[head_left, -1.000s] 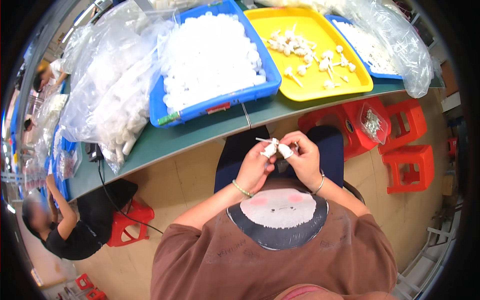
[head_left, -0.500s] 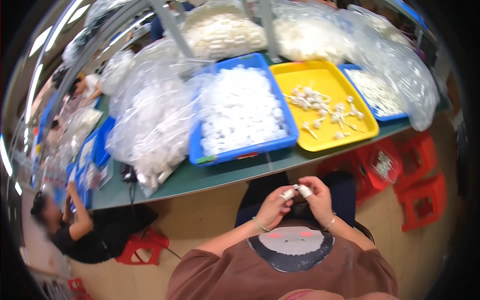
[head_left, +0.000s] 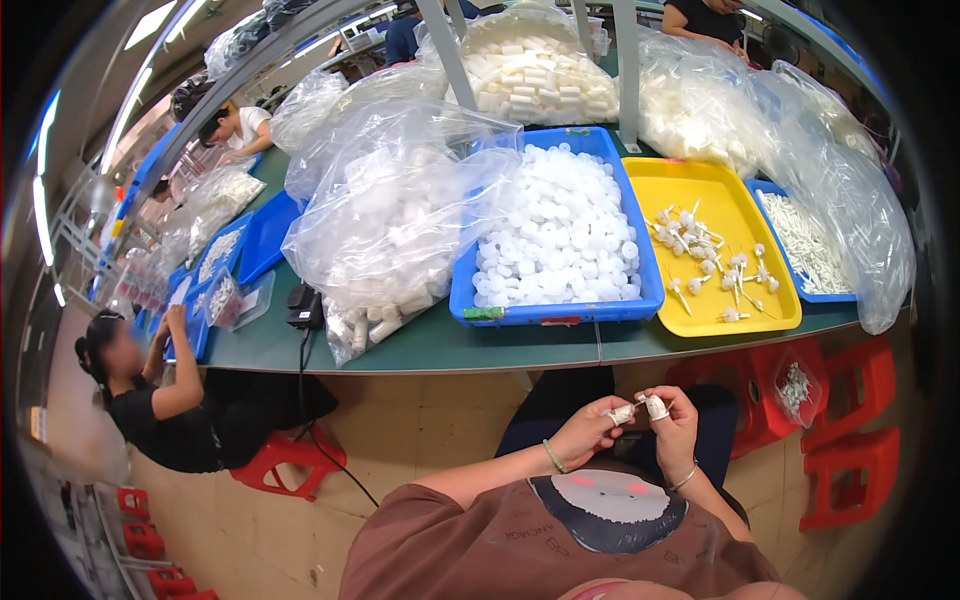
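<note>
My left hand [head_left: 588, 434] and my right hand [head_left: 676, 432] are raised close together over my lap, in front of the table edge. Both have closed, pinching fingers, and white wrappings, apparently tape, cover a digit on each. Between the fingertips is something small and pale with a thin part, too small to name. Nearest on the table is a blue tray [head_left: 560, 312] full of small white round plastic pieces [head_left: 555, 235]. Right of it, a yellow tray [head_left: 690, 318] holds several white-headed pieces with thin stems [head_left: 690, 240].
Farther right, a blue tray [head_left: 828, 297] holds slim white pieces. Clear bags of white parts [head_left: 375, 240] crowd the green table [head_left: 470, 345]. Red stools [head_left: 850, 480] stand at right, one bearing a clear container [head_left: 797, 390]. At left, a co-worker [head_left: 170, 400] sits beside a black power adapter [head_left: 304, 308].
The whole view has shifted, so table and trays appear farther right and lower. My hands stay together, fingers still pinched, with the wrapped digits slightly turned.
</note>
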